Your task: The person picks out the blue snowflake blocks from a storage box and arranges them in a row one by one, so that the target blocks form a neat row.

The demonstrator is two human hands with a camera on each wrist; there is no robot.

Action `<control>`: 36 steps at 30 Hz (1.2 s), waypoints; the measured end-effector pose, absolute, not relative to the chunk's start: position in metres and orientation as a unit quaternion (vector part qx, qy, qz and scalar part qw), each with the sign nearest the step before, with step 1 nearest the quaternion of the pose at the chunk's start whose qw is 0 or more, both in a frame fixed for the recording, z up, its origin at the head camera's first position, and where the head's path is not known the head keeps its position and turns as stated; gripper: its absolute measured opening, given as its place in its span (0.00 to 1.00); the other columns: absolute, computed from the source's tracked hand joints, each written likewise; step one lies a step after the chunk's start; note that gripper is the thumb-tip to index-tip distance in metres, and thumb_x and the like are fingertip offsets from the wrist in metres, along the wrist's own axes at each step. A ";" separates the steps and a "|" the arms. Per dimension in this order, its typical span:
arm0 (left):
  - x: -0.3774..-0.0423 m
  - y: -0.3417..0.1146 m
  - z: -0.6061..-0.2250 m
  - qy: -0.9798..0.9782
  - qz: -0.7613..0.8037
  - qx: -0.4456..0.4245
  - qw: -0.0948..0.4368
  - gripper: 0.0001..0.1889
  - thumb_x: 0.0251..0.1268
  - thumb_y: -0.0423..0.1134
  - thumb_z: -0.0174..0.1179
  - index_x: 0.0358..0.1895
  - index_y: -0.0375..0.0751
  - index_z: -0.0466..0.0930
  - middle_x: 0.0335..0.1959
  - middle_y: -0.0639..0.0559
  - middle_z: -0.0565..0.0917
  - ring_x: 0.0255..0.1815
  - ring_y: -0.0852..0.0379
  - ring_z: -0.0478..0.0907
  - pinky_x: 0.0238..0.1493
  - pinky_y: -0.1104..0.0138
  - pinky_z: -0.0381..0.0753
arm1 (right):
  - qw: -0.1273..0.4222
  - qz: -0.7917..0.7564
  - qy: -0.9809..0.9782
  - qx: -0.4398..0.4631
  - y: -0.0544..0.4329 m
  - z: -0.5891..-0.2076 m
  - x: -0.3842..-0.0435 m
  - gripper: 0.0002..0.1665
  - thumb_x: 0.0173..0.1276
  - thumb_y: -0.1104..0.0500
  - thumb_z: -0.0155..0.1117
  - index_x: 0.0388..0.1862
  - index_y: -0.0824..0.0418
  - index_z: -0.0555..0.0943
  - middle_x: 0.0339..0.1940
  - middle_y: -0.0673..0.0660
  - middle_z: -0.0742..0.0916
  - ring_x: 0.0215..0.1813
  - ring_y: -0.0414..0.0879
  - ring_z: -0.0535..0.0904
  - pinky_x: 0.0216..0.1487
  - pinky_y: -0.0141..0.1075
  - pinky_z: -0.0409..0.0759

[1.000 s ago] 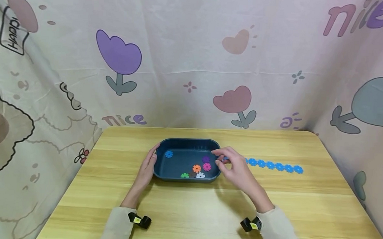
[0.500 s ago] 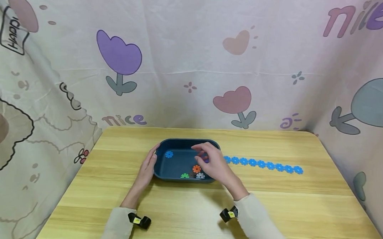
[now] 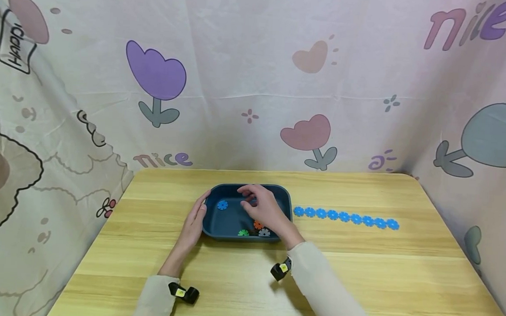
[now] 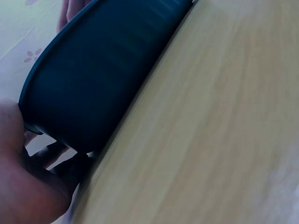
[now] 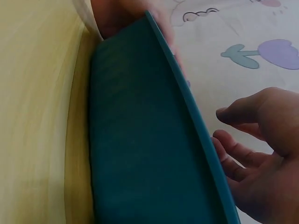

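A dark blue tray (image 3: pixel 229 218) stands on the table, and my left hand (image 3: pixel 194 221) grips its left end. In the left wrist view, that hand's fingers reach round the tray's end wall. My right hand (image 3: pixel 264 206) is over the inside of the tray, fingers loosely bent and nothing between them; the right wrist view shows a gap between thumb and fingers. Left of it in the tray lies a blue notched disc (image 3: pixel 222 205). Near the front wall are an orange disc (image 3: pixel 258 224), partly covered, a green disc (image 3: pixel 243 233) and a white disc (image 3: pixel 264 232).
To the tray's right, a row of several blue notched discs (image 3: pixel 344 216) stretches across the wooden table (image 3: pixel 358 266). A patterned cloth (image 3: pixel 231 63) hangs behind the table. Each wrist carries a small black camera.
My right hand has moved left from the tray's right rim to over its middle. The near end of the blue row is uncovered; the pink and purple discs are now hidden. The left hand stays put.
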State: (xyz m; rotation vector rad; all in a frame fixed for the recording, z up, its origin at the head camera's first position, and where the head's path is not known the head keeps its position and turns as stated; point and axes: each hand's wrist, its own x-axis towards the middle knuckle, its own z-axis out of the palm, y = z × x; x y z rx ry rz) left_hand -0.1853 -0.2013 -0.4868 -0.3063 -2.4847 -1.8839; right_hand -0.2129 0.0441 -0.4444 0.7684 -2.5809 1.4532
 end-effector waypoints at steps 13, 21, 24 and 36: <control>-0.193 -0.205 -0.508 -0.787 -0.607 -0.104 0.021 0.25 0.88 0.44 0.34 0.82 0.49 0.58 0.82 0.46 0.58 0.82 0.45 0.49 0.80 0.44 0.45 | -0.024 0.434 -0.867 0.243 0.011 -0.459 -0.237 0.20 0.71 0.67 0.68 0.61 0.65 0.81 0.54 0.62 0.84 0.53 0.54 0.82 0.57 0.45 0.83; -0.192 -0.205 -0.503 -0.791 -0.604 -0.098 0.011 0.25 0.89 0.44 0.33 0.82 0.49 0.57 0.82 0.46 0.57 0.82 0.44 0.49 0.80 0.43 0.45 | -0.050 0.405 -0.879 0.246 -0.005 -0.469 -0.246 0.20 0.70 0.67 0.68 0.61 0.67 0.82 0.55 0.64 0.84 0.54 0.55 0.82 0.58 0.46 0.82; -0.192 -0.205 -0.504 -0.793 -0.600 -0.101 0.016 0.25 0.89 0.45 0.33 0.82 0.50 0.57 0.82 0.47 0.57 0.82 0.44 0.49 0.80 0.43 0.45 | -0.056 0.386 -0.888 0.244 -0.009 -0.470 -0.246 0.21 0.70 0.67 0.68 0.61 0.67 0.82 0.55 0.63 0.85 0.55 0.55 0.82 0.60 0.45 0.82; -0.194 -0.206 -0.506 -0.791 -0.602 -0.109 0.018 0.25 0.89 0.44 0.33 0.82 0.49 0.57 0.82 0.46 0.58 0.82 0.45 0.50 0.80 0.44 0.45 | -0.061 0.336 -0.910 0.234 -0.020 -0.479 -0.246 0.20 0.71 0.63 0.69 0.61 0.62 0.84 0.55 0.58 0.84 0.56 0.50 0.79 0.62 0.42 0.80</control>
